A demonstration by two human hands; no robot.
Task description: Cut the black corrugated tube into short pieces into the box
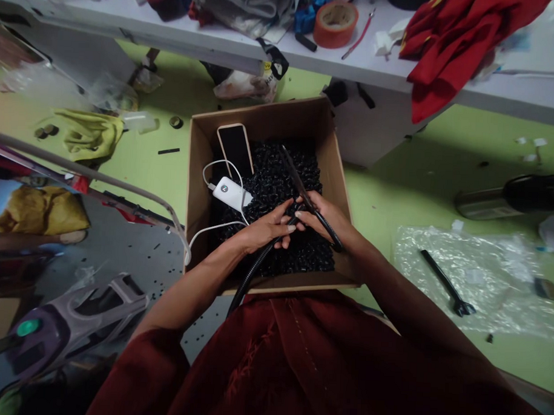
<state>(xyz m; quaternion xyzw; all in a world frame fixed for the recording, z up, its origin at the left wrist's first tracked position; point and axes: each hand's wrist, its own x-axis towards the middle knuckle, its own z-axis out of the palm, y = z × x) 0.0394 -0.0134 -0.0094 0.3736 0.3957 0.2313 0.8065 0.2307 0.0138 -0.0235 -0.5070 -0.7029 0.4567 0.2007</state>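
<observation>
While two bare hands work low inside an open cardboard box point(262, 119), the left hand point(263, 226) curls its fingers closely around a black corrugated tube point(256, 270). The tube rises from beyond the box's front edge, crosses the rim, and passes between the hands. The right hand point(324, 216) grips long black-handled scissors point(296, 178) partway along their length, with its fingers wrapped firmly around them. Whether any finger sits through a handle loop is hard to tell. The blades point up and away, toward the far side of the box, and the hands nearly touch.

Beneath them, a deep pile of small black pieces point(277, 189) fills most of the box. A phone point(236, 148) in a pale case leans against the back wall, and a white power bank point(229, 192) rests on the pile nearby, its white cable point(217, 232) looping toward the left rim.

The main hazard is the left fingers' closeness to the scissors: a slip could nick them. A careless swing of the blades could also scratch the phone or sever the cable, while a tug on the tube could disturb the power bank.
</observation>
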